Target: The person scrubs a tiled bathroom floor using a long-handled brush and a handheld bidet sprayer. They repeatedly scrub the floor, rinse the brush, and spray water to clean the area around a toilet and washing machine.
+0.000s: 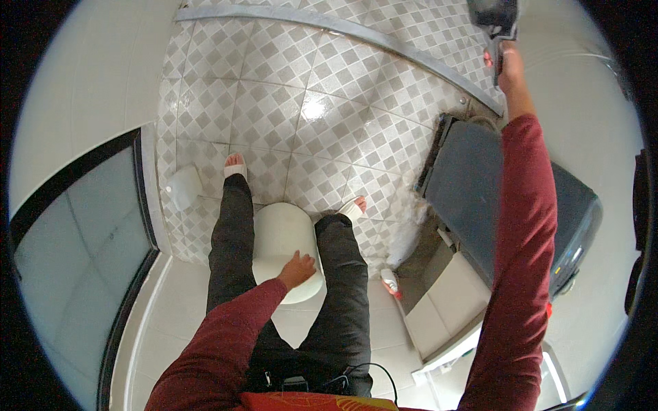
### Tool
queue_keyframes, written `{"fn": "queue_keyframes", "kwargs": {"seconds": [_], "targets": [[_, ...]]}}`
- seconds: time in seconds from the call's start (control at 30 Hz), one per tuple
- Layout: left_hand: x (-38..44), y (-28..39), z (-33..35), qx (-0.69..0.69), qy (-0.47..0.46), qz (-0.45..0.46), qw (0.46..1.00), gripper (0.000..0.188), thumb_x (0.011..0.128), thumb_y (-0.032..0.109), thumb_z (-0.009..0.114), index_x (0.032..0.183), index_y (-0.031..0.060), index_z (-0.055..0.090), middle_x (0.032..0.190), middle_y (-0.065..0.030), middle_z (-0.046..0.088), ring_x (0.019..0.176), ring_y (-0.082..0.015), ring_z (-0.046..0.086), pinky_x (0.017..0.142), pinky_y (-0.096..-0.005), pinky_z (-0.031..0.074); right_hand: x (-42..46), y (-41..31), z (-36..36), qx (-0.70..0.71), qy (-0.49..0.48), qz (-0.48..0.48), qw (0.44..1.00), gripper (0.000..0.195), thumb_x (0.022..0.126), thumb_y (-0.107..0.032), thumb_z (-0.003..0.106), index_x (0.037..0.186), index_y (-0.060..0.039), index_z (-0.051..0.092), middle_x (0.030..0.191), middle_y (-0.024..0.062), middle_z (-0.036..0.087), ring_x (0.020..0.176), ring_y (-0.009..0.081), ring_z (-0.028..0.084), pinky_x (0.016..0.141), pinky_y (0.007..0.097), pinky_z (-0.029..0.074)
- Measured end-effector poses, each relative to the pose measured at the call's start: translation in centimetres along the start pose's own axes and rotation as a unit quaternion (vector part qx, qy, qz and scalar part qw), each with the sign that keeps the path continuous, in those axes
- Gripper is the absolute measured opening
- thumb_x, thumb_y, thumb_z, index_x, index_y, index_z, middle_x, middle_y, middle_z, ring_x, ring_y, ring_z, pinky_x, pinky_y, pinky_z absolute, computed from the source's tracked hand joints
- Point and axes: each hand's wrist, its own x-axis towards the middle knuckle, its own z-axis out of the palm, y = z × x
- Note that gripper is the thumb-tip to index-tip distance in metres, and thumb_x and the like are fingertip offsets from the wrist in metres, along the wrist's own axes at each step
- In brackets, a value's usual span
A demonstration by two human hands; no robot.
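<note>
My right hand (pixel 509 64) is stretched far forward at the upper right, closed around the grey handle of a dark scoop-like tool (pixel 494 18), whose far end is cut off by the picture's rim. Low between my legs, my left hand (pixel 298 269) rests on the edge of a pale cylindrical bin or stool (pixel 285 231); its fingers are slightly spread and seem to hold nothing. Under my right forearm stands a washing machine (pixel 468 174) with a dark top.
A translucent plastic jug (pixel 185 187) stands on the checkered tile floor (pixel 267 118) at left. A white bottle (pixel 389 281) with a red part lies near a tiled ledge (pixel 452 298). A raised metal strip (pixel 360 31) crosses the floor ahead. A frosted window (pixel 82 231) is at left.
</note>
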Motion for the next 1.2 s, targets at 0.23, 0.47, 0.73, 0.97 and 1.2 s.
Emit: {"fn": "queue_keyframes", "kwargs": {"seconds": [0.23, 0.47, 0.73, 0.97, 1.2], "targets": [[2.2, -5.1, -2.2, -0.024, -0.115, -0.111, 0.987, 0.041, 0.072, 0.037, 0.075, 0.102, 0.0121, 0.064, 0.097, -0.0021, 0.061, 0.100, -0.0217, 0.055, 0.075, -0.0468, 0.046, -0.6, 1.8, -0.2, -0.031, 0.002, 0.019, 0.999, 0.030, 0.098, -0.031, 0.044, 0.097, -0.0038, 0.056, 0.075, 0.0110, 0.063, 0.060, 0.0205, 0.059, 0.051, 0.0315, 0.047], [3.8, -4.2, 4.9, -0.095, -0.067, -0.030, 0.993, 0.021, 0.081, 0.023, 0.060, 0.066, 0.0107, 0.068, 0.077, -0.0083, 0.065, 0.080, -0.0279, 0.062, 0.076, -0.0412, 0.048, -1.7, 2.3, -1.6, -0.045, 0.004, 0.055, 0.997, 0.024, 0.098, -0.029, 0.043, 0.093, -0.0077, 0.051, 0.077, 0.0108, 0.060, 0.060, 0.0213, 0.059, 0.052, 0.0339, 0.046], [3.9, 1.5, 7.3, 0.070, -0.011, 0.122, 0.990, 0.014, 0.087, 0.021, 0.054, 0.087, 0.0128, 0.066, 0.086, -0.0055, 0.062, 0.097, -0.0270, 0.060, 0.101, -0.0531, 0.042, -1.5, 2.4, -3.8, -0.066, -0.027, 0.029, 0.997, 0.033, 0.099, -0.032, 0.037, 0.095, -0.0046, 0.054, 0.075, 0.0112, 0.061, 0.057, 0.0205, 0.054, 0.057, 0.0317, 0.045], [5.7, -1.5, 0.9, -0.072, 0.003, 0.036, 0.997, 0.011, 0.087, 0.018, 0.057, 0.093, 0.0130, 0.064, 0.090, -0.0027, 0.062, 0.097, -0.0208, 0.059, 0.084, -0.0459, 0.045, -2.6, 4.8, -3.7, -0.040, 0.026, 0.044, 0.998, 0.026, 0.097, -0.029, 0.045, 0.095, -0.0053, 0.055, 0.077, 0.0097, 0.061, 0.061, 0.0208, 0.059, 0.051, 0.0324, 0.047], [5.4, -5.7, -6.3, -0.133, -0.008, -0.061, 0.989, 0.038, 0.076, 0.022, 0.073, 0.108, 0.0068, 0.059, 0.104, -0.0085, 0.062, 0.104, -0.0249, 0.058, 0.084, -0.0450, 0.046, -4.1, 3.9, -4.1, -0.057, 0.015, 0.078, 0.995, 0.022, 0.094, -0.022, 0.039, 0.091, -0.0038, 0.051, 0.072, 0.0128, 0.057, 0.060, 0.0221, 0.055, 0.052, 0.0331, 0.044]]}}
